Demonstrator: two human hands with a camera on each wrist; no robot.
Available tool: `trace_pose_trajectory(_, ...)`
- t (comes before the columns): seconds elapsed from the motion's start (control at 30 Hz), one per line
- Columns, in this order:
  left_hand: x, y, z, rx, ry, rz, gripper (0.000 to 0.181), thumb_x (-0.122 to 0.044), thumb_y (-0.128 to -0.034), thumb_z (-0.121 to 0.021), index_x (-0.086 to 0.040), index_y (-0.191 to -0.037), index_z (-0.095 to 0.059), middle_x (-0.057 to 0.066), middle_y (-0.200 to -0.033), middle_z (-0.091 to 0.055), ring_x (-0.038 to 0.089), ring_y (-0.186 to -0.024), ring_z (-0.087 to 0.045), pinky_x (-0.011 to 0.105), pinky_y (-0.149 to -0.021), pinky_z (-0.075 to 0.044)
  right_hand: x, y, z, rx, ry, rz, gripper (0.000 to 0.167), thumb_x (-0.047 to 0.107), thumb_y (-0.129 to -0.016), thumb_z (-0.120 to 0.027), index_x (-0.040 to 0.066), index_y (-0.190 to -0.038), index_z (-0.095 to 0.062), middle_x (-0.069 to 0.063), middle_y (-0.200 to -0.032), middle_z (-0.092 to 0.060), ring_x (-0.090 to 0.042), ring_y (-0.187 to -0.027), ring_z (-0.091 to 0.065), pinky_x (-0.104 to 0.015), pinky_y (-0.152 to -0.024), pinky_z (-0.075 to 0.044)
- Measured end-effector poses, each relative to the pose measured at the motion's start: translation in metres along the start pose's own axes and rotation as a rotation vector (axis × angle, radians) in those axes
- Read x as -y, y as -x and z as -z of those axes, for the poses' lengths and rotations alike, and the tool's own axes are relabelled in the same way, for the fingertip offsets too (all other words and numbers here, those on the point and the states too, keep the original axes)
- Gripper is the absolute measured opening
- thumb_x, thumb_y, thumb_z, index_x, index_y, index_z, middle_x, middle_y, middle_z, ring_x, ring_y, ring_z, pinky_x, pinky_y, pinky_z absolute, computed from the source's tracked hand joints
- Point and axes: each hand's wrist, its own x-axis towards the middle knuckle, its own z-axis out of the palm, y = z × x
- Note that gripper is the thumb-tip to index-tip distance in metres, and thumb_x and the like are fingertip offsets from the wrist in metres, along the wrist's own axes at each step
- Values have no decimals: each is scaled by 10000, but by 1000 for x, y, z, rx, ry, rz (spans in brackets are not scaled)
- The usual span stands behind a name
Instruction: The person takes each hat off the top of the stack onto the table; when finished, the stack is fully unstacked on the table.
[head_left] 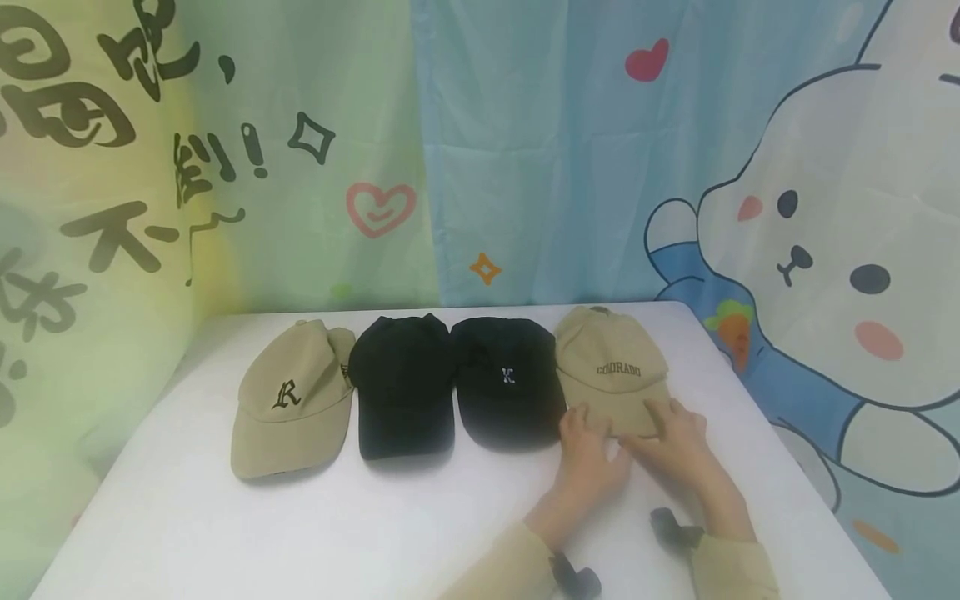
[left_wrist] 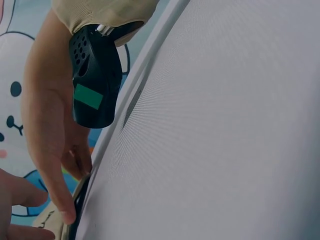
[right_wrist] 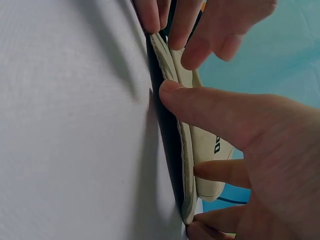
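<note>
A beige baseball cap [head_left: 609,346] lettered COLORADO lies at the right end of a row of caps, its brim toward me. My left hand [head_left: 588,462] holds the left side of the brim. My right hand [head_left: 678,446] grips the right side, its thumb near the front edge. In the right wrist view the right hand [right_wrist: 272,135] has its thumb on the brim edge [right_wrist: 187,165] and fingers along the side. Left-hand fingertips [right_wrist: 187,57] meet the brim's other end there. The left wrist view shows the right hand [left_wrist: 45,115] at the brim; only part of the left hand [left_wrist: 20,192] appears.
Left of it lie a black cap with a K [head_left: 506,408], a plain black cap [head_left: 405,400] and a beige cap with an R [head_left: 292,433]. All rest on a white table [head_left: 337,542]. A printed curtain [head_left: 510,167] hangs behind.
</note>
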Motion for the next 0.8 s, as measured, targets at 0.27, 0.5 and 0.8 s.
trace_pose_trajectory(0.27,6,-2,-8,-11,11,-25,477,-435,-912,-601,-118,-1263,-664,154,-1538,-301,328,-1438,-192,448,-1122,-321,2,0,2,20,-13,-26,988,623,-850,-661,-58,-1487,-336,-436,-1472,-206,-655,-1294,-174,-818,-935,-220)
trace_pose_trajectory(0.5,8,-1,-12,21,70,-11,763,-726,-885,-475,-141,-1357,-607,122,-1583,-229,334,-1465,-129,531,-1089,-343,1,-1,6,24,-44,-43,1000,663,-857,-619,-76,-1475,-350,-392,-1481,-261,-630,-1314,-183,-794,-980,-185)
trace_pose_trajectory(0.8,3,3,-2,33,56,-10,743,-687,-895,-498,-109,-1348,-611,135,-1569,-255,348,-1458,-146,507,-1116,-314,5,2,6,21,-53,-42,1007,624,-845,-668,-99,-1467,-346,-409,-1473,-253,-621,-1298,-202,-784,-976,-218)
